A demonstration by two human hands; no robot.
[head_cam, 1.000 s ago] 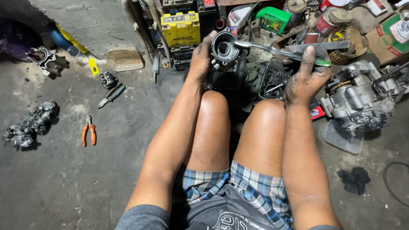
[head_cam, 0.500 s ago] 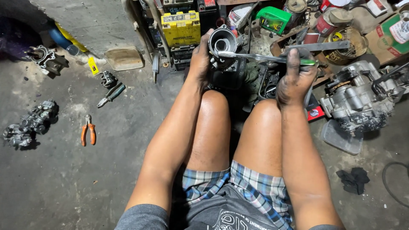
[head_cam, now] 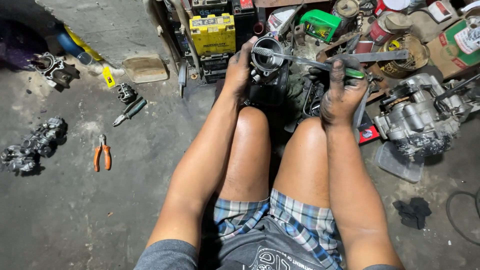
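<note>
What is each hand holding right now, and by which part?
Left hand grips the round metal carburetor part by its side; right hand holds the brush by its green handle end.

Repair workshop: engine (head_cam: 417, 117), batteries (head_cam: 213, 33), pliers (head_cam: 102, 157), grimy floor (head_cam: 90, 215).

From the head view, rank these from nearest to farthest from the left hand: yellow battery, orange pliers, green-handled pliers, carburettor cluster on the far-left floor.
From the left hand:
1. Yellow battery, just left, against the clutter.
2. Green-handled pliers, on the floor, lower left.
3. Orange pliers, farther left.
4. Carburettor cluster, at the left edge.
</note>
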